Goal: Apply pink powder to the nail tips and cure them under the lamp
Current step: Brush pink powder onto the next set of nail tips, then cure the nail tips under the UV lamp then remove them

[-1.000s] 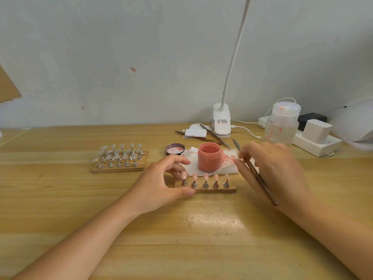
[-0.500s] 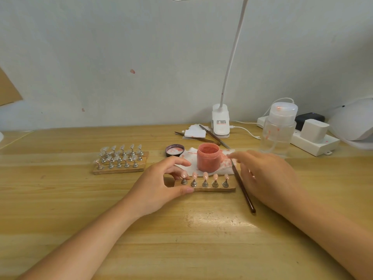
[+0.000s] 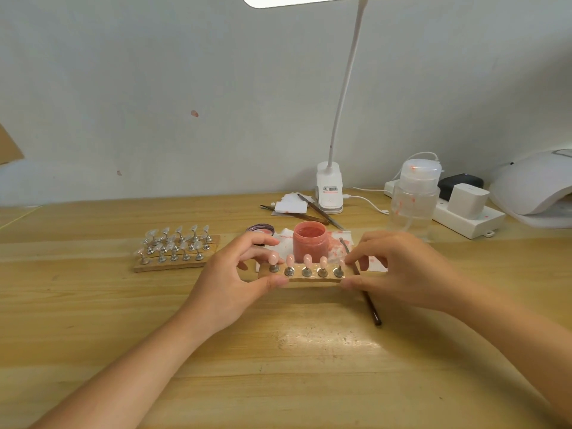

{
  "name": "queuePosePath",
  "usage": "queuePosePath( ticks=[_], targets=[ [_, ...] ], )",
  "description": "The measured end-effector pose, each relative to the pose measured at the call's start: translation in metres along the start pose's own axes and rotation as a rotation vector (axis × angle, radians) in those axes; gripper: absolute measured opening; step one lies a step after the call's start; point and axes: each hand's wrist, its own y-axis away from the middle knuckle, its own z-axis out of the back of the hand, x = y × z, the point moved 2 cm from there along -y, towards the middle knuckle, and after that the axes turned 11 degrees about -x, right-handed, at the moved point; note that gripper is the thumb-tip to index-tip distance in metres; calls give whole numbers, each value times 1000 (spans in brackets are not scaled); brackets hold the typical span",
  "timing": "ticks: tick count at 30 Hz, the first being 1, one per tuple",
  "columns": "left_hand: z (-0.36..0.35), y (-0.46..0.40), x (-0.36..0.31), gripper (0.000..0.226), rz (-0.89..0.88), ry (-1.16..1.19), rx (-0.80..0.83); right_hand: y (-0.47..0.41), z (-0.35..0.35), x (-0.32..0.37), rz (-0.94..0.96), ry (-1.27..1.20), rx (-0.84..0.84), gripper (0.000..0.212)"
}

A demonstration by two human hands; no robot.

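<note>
A small wooden strip (image 3: pixel 305 278) carries several pink nail tips (image 3: pixel 307 261) on metal stands. My left hand (image 3: pixel 235 274) pinches its left end between thumb and fingers. My right hand (image 3: pixel 399 267) pinches its right end the same way. Just behind the strip stands an open jar of pink powder (image 3: pixel 310 244) on a stained white tissue (image 3: pixel 337 243). The brush (image 3: pixel 368 300) lies on the table under my right hand. The white curing lamp (image 3: pixel 532 187) sits at the far right.
A second wooden board with several clear tips (image 3: pixel 176 246) lies to the left. A clear pump bottle (image 3: pixel 413 202), a power strip (image 3: pixel 464 216) with a white charger, a clip-on desk lamp (image 3: pixel 329 188), a small lid (image 3: pixel 261 230) and tools stand behind the jar.
My right hand laid the brush down on the table and moved to the strip's right end. My left hand kept its hold on the left end. The view tilted upward.
</note>
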Motion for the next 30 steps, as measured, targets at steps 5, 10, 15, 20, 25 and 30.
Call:
queuePosePath(
  ticks=[5, 10, 15, 20, 25, 30],
  targets=[
    [-9, 2, -14, 41, -36, 10, 4, -2, 16, -10, -137, -93, 183, 26],
    [-32, -1, -36, 41, -15, 77, 61, -1, 49, -21, -211, -102, 230, 29],
    [-69, -9, -66, 48, 19, 272, 83, 8, 103, -44, -348, -184, 228, 39],
    [-121, -9, -98, 53, -20, 290, 91, 36, 143, -76, -584, -196, 286, 35],
    [-177, -11, -126, 50, 4, 358, 111, 71, 174, -112, -728, -261, 121, 34],
    [-230, -18, -151, 47, -20, 399, 93, 103, 198, -144, -791, -386, -121, 23]
  ],
)
